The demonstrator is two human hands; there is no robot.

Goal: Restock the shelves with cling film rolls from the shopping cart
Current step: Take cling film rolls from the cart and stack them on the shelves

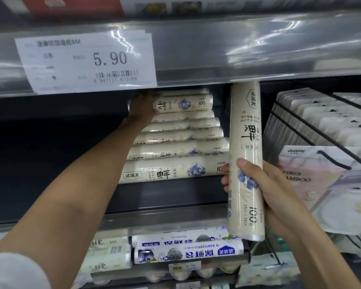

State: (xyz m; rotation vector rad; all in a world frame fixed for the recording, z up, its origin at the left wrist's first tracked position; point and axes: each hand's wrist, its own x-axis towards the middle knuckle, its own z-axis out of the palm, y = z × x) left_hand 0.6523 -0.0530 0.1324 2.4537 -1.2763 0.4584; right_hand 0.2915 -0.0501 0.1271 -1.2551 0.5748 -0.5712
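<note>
Curling its fingers round the lower half of an upright cling film roll [246,130], the right hand [267,192] hovers beside the stack [175,152], whose top roll [188,104] the left hand [142,106] clasps by its end, bare shelf [56,163] leftward.

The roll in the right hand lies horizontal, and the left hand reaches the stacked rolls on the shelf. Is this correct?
No: the head view shows the roll in the right hand held upright, not horizontal. The left hand does reach the stacked rolls on the shelf.

White sleeve [13,272] bunched at left elbow; left forearm [71,195], right forearm [313,243] bare.
</note>
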